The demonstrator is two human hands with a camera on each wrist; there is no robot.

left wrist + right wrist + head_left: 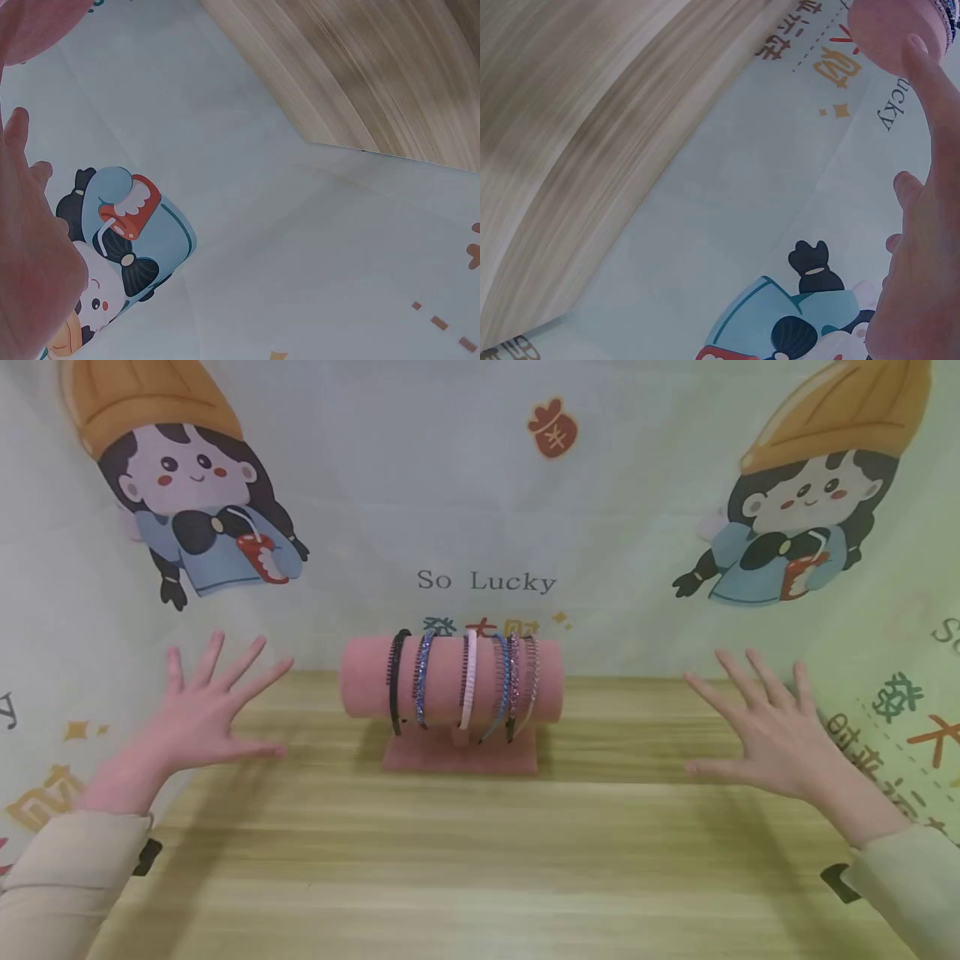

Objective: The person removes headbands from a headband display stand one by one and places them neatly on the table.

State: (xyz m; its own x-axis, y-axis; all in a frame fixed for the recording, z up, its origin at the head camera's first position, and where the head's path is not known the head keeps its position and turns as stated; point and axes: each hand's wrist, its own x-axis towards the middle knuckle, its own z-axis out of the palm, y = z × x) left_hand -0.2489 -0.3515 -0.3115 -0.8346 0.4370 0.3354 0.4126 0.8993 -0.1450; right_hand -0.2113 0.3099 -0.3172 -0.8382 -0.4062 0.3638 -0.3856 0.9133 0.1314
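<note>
On the pale cloth (pixel 412 468), the words "So Lucky" (pixel 487 581) are standing out at the centre of the head view. Just under them, the characters "發大财" (pixel 481 627) are showing, their lower part being covered. At the right edge, "發大" is appearing again, and "时来运" (pixel 866 764) is running slantwise below.

The left hand (pixel 206 722) is coming from the lower left, the right hand (pixel 772 735) from the lower right. Both are holding nothing and spreading their fingers wide, the thumbs pointing inward. Between them, well apart from both, a pink stand (pixel 444 681) is standing on the wooden table (pixel 480 852) at the middle of the frame, carrying six headbands (pixel 470 681) side by side.
</note>
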